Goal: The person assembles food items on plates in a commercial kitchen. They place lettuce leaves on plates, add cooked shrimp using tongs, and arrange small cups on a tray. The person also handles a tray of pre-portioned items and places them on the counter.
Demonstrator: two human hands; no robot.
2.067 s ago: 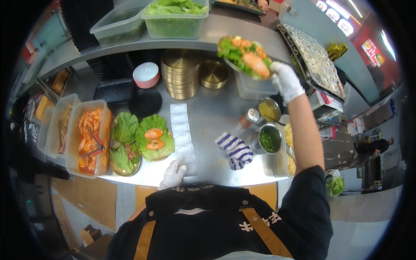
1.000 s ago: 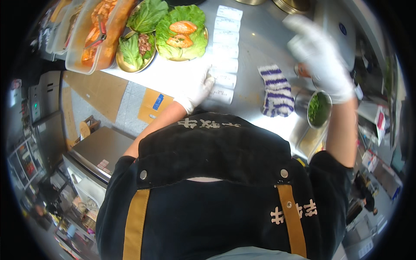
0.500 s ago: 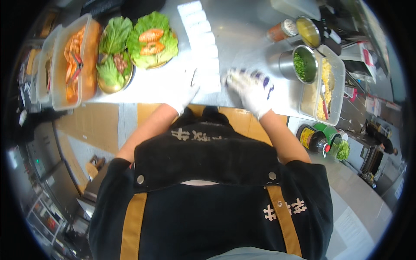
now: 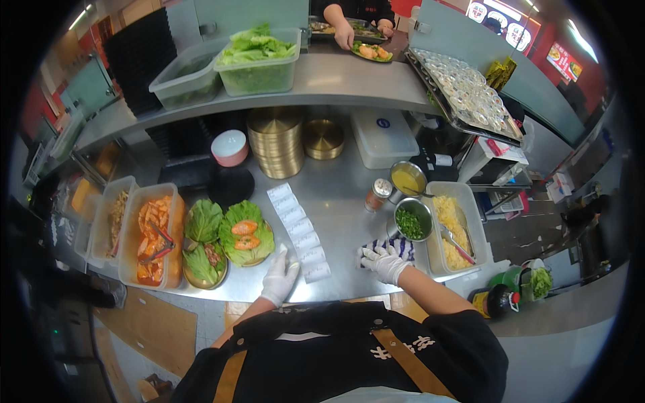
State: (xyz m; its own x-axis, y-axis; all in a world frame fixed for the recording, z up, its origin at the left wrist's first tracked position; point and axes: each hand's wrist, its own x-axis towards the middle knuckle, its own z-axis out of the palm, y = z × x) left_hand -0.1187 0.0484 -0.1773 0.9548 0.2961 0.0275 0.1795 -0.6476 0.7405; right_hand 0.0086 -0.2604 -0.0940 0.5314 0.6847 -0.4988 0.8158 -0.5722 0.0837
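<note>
My left hand [image 4: 280, 278], in a white glove, rests on the steel counter [image 4: 349, 228] with fingers apart and nothing in it. It lies just left of a strip of white paper slips [image 4: 300, 235]. To its left, a gold plate [image 4: 267, 258] bears lettuce [image 4: 250, 218] topped with two orange pieces. A second plate [image 4: 196, 282] holds more leaves and some meat. My gloved right hand [image 4: 383, 262] is closed on a blue-and-white striped cloth [image 4: 403, 248] lying on the counter, below a steel cup of chopped green onion [image 4: 411, 223].
Tubs of orange food [image 4: 153, 235] and yellow shreds [image 4: 457, 232] flank the counter. A shaker [image 4: 378, 195] and a cup of yellow liquid [image 4: 408, 180] stand behind the green onion. Stacked gold plates [image 4: 275, 141] sit under the shelf [image 4: 356, 77]. Beyond it, a co-worker's hand [image 4: 341, 33] holds a plate.
The view has tilted up, bringing in the shelf and the co-worker. My right hand and the cloth have moved right, closer to the green onion cup. My left hand has drawn slightly off the slips.
</note>
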